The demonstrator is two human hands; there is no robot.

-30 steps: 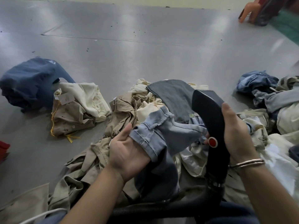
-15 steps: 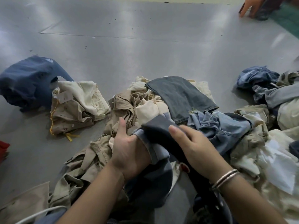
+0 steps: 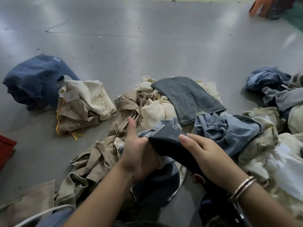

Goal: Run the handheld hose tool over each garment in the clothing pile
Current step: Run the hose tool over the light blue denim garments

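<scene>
Centrally, low in view: black hose tool [image 3: 172, 149], head laid against a light blue denim garment [image 3: 165, 126], pointing up-left. Right hand [image 3: 211, 159] wraps the tool's handle, index finger stretched along its top; red button [image 3: 198, 178] just below the palm; bangles [image 3: 242, 188] at the wrist. Left hand [image 3: 139, 154] clutches the denim fold, fingers curled into the cloth, thumb raised. Denim sits atop the clothing pile [image 3: 131, 105] of beige and cream pieces on a grey floor [image 3: 147, 46]. Grey jeans [image 3: 188, 97] lie behind. Navy garment [image 3: 32, 79] and a beige bundle [image 3: 82, 104] lie apart at left. More denim [image 3: 268, 79] at right.
</scene>
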